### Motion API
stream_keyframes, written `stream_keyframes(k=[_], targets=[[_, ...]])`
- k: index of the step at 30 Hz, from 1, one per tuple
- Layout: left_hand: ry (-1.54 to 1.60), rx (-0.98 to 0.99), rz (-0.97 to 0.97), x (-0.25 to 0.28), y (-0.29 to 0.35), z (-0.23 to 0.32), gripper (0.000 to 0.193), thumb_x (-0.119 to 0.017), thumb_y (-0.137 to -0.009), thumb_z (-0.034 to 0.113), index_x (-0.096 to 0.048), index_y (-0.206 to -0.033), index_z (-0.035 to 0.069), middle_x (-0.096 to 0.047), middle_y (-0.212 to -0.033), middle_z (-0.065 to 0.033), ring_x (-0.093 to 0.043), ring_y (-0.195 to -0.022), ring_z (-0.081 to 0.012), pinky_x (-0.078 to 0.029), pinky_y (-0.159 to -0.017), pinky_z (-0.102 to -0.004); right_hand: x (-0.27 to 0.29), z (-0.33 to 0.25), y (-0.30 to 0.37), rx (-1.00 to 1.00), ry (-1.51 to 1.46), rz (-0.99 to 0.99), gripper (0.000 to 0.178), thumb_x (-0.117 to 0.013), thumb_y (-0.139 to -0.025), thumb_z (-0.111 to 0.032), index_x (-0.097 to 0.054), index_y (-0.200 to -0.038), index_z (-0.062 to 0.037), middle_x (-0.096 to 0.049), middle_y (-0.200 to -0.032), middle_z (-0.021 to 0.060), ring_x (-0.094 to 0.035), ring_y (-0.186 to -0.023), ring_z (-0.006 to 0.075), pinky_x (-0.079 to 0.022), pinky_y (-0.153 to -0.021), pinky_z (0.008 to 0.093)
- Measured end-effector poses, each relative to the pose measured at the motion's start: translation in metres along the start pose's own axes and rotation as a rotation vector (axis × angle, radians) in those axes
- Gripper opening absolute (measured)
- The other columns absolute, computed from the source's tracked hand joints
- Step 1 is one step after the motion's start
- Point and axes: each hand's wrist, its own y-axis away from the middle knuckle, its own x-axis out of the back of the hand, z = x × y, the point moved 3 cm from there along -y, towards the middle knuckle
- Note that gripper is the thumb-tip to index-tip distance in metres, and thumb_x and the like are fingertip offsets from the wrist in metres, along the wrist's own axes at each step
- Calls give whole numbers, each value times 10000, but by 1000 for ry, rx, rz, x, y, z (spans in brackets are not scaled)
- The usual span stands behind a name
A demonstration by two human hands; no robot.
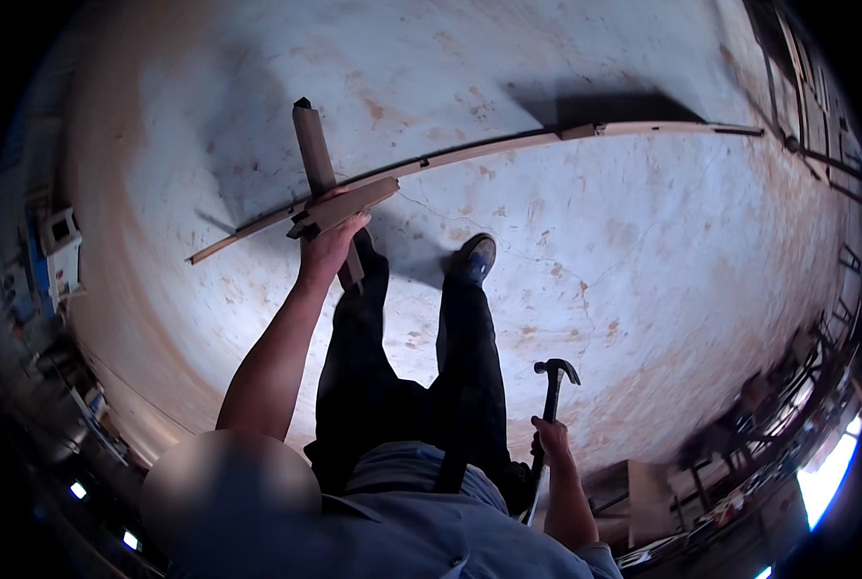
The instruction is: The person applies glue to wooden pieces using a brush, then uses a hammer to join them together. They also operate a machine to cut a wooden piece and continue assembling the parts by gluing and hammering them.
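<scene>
My left hand (329, 249) is closed round a short wooden block (354, 205) with dark ends, held above the floor in front of my left leg. Beneath or beside it, a wooden post (313, 145) crosses a long wooden beam (489, 148); my hand and the block hide how they meet. The beam stretches far to the right and has dark notches along it. Down at my right side, my right hand (553, 440) grips a claw hammer (553, 386) by its dark handle, head up, apart from the wood.
The pale, stained floor (566, 289) spreads around my feet. My right shoe (476, 259) stands just short of the beam. Wooden frames and timber (759, 415) crowd the right edge. A white machine-like box (61, 251) stands at the far left.
</scene>
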Motion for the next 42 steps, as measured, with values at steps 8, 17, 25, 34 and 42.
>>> stream_keyframes(k=[8, 17, 25, 34, 42], targets=[[47, -37, -178, -42, -58, -78, 451, -743, -749, -21, -551, -1154, 29, -599, -1080, -67, -584, -977, -138, -497, -869, -286, -98, 16, 40, -61, -209, 124, 287, -663, -842, -231, -456, -716, -78, -427, -505, 20, -433, -377, 157, -396, -364, 339], [88, 6, -305, -90, -102, -184, 433, -750, -744, 76, -579, -1135, 2, -575, -1160, -101, -547, -1103, -212, -419, -991, -327, -212, -42, 21, 46, -156, 116, 315, -687, -798, -265, -575, -681, 6, -560, -537, 62, -551, -474, 157, -446, -478, 310], [97, 81, -278, -146, -132, -269, 480, -736, -801, 103, -519, -1221, 23, -548, -1151, -59, -510, -1077, -149, -414, -962, -291, -247, -109, -18, 204, 106, 68, 389, -697, -795, -323, -588, -731, 44, -586, -574, 130, -576, -543, 182, -463, -559, 345], [78, 106, -298, -178, -143, -289, 483, -741, -790, 96, -523, -1215, 26, -565, -1125, -60, -529, -1047, -144, -436, -932, -289, -236, -111, -31, 197, 137, 87, 339, -724, -782, -258, -558, -692, 24, -545, -536, 96, -516, -520, 131, -434, -519, 342], [74, 146, -294, -183, -148, -299, 480, -760, -753, 58, -540, -1177, 18, -592, -1101, -60, -556, -1031, -158, -448, -933, -304, -227, -105, -48, 143, 82, 119, 333, -720, -774, -255, -566, -711, 33, -542, -555, 96, -507, -529, 138, -445, -548, 334]])
